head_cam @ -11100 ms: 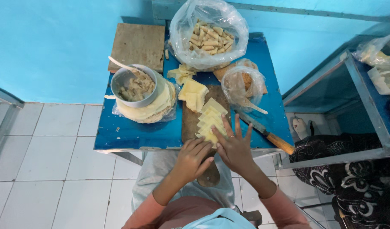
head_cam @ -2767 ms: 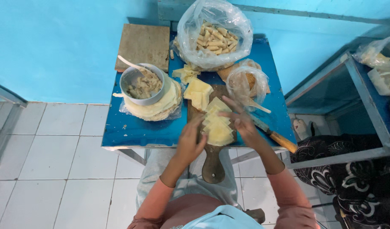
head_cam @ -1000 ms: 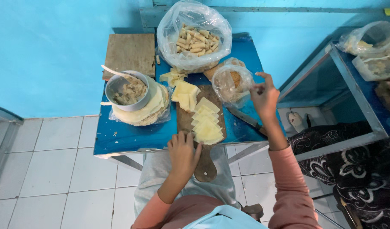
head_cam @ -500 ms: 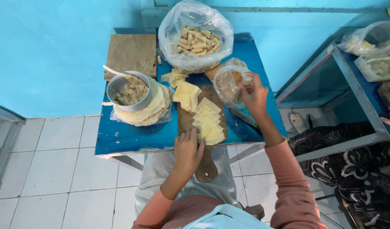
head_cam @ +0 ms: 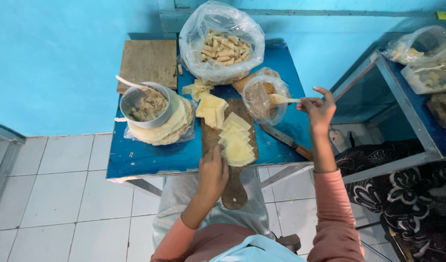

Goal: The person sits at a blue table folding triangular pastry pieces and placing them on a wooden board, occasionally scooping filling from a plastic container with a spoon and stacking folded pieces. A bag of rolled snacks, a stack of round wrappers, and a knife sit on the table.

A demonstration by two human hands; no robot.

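Gripping pale spoon [head_cam: 281,99], right hand [head_cam: 319,107]; left hand [head_cam: 214,171] on wooden board [head_cam: 232,187].

Your blue desk [head_cam: 150,157] carried a wooden board [head_cam: 213,140] just beside your left grip [head_cam: 214,173], a knife [head_cam: 287,141] below your right grip [head_cam: 319,107], a bagged bowl [head_cam: 264,97] beside that grip, a big bag of rolls [head_cam: 222,41] and a wooden block [head_cam: 147,63] beyond.

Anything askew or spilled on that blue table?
The wooden board hangs off the table's near edge, handle in mid-air; the left hand rests beside it. The knife lies near that edge too. Nothing looks spilled.
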